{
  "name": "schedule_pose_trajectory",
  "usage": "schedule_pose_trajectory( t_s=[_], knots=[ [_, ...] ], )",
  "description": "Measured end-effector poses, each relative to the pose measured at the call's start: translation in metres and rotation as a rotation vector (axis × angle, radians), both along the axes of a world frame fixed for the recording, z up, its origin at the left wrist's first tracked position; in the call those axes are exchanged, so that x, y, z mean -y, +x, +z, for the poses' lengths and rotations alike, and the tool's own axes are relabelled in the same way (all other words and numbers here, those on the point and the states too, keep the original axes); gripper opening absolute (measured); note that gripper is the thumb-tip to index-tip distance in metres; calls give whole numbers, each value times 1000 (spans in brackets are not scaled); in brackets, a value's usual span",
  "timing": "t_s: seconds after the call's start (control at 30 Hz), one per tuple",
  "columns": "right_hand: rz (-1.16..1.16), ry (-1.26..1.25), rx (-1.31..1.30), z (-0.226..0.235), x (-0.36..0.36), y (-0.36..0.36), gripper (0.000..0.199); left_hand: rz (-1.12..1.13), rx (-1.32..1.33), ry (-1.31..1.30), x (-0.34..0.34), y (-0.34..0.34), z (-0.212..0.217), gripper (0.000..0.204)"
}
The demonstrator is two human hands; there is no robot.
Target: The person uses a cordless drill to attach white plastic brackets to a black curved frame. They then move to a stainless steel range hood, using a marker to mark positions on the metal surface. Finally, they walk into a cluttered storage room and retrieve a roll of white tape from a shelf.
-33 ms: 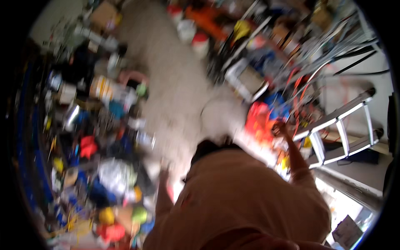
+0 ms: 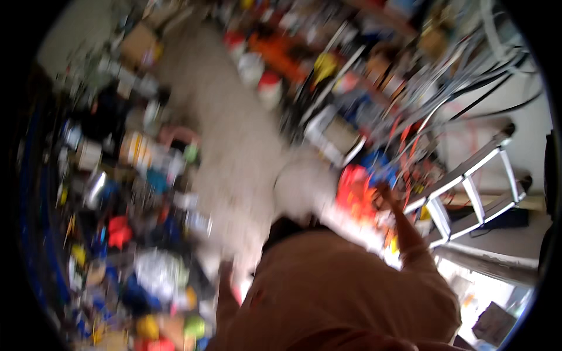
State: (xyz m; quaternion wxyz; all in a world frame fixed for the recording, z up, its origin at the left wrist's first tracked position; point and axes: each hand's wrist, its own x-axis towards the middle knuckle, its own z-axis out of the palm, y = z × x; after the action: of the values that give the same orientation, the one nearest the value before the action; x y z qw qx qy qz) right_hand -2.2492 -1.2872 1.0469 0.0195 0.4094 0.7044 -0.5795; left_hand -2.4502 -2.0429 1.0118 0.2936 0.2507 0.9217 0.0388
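My right hand (image 2: 383,197) is raised out to the right, in front of a bright orange-red bundle (image 2: 353,190). Its fingers look curled, but motion smears them, and I cannot make out anything in them. Low on the left hangs my left hand (image 2: 226,269), close to my side and over the pale floor (image 2: 234,146). Blur hides its fingers too. Past the right hand, a ladder (image 2: 439,216) leans beside a wall, apart from the hand. Neither hand visibly touches an object.
A cluttered heap lines the left side, with a red item (image 2: 119,232) and a clear plastic bag (image 2: 159,272). Grey cables (image 2: 462,76) hang at the upper right. A red-lidded white bucket (image 2: 270,90) and a white-framed box (image 2: 333,137) border the walkway.
The surroundings have shifted somewhat leftward in the picture. Both hands appear lower, the right one also slightly further left. I see nothing taken hold of or let go.
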Motion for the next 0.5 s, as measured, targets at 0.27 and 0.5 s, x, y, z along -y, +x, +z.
schedule_pose_trajectory(
  t_s=[0.27, 0.5],
  knots=[
    [74, 139, -367, 78, -31, -202, 25, 381, 395, 219, -181, -216, -24, 21],
    [-135, 139, -168, 142, -11, -278, 31, -110, -84, 257, -319, -490, -7, 32]
  ],
)
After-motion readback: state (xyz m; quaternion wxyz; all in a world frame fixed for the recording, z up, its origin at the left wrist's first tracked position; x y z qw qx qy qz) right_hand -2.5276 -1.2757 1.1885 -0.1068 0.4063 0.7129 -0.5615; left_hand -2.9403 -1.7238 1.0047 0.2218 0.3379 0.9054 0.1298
